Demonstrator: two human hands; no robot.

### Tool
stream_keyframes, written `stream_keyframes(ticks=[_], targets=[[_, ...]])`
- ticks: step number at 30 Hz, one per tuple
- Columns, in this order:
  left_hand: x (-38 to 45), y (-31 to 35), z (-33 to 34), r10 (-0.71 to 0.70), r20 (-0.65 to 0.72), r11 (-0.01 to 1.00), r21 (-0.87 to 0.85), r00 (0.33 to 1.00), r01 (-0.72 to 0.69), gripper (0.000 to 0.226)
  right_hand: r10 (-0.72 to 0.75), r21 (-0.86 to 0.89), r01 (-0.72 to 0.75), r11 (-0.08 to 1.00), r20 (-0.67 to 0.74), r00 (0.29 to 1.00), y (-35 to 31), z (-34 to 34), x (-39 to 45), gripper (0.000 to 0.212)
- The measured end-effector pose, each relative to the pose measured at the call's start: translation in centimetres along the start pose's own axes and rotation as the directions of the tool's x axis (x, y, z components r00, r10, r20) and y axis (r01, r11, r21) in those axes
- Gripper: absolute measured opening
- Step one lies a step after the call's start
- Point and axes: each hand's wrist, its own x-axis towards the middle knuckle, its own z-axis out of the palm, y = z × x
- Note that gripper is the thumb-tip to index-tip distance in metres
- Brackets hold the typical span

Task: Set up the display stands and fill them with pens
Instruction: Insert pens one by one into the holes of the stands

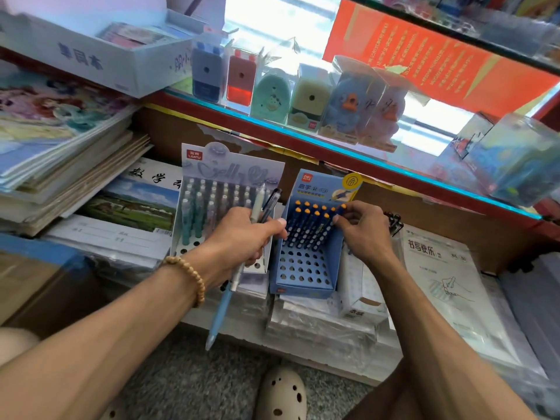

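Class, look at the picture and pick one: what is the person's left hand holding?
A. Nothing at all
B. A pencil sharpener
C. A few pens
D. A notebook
C. The left hand is curled around a few pens, while the right hand pinches a pen in the blue stand.

pale stand (194, 237): front hidden by left arm | shelf goods (515, 153): blurred

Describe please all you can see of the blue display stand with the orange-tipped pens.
The blue display stand looks like printed cardboard, with an upright header card and a floor of round holes. Dark blue, orange-capped pens fill its back rows; its front holes are empty. It stands on wrapped stacks. The right hand pinches a pen at its right wall.
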Motion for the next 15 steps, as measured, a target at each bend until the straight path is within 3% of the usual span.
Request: stream_keyframes(ticks=[4,10,15], targets=[[0.02,-0.14,-0.24,-0.011,0.004,1.0,-0.005,1.0,0.011,0.025,-0.017,0.018,0.017,1.0,0.007,1.0,-0.07,0.2,0.04,0.012],[0.17,-0.21,-0.33,-0.009,0.012,1.0,0.002,1.0,0.009,0.025,-0.003,-0.051,0.009,0.999,0.129,0.992,0.25,0.9,-0.35,0.01],[0.07,-0.19,-0.15,-0.011,0.034,1.0,-0.001,0.999,0.011,0.024,0.025,-0.037,-0.023,0.999,0.073,0.997,0.2,0.78,-0.39,0.012]])
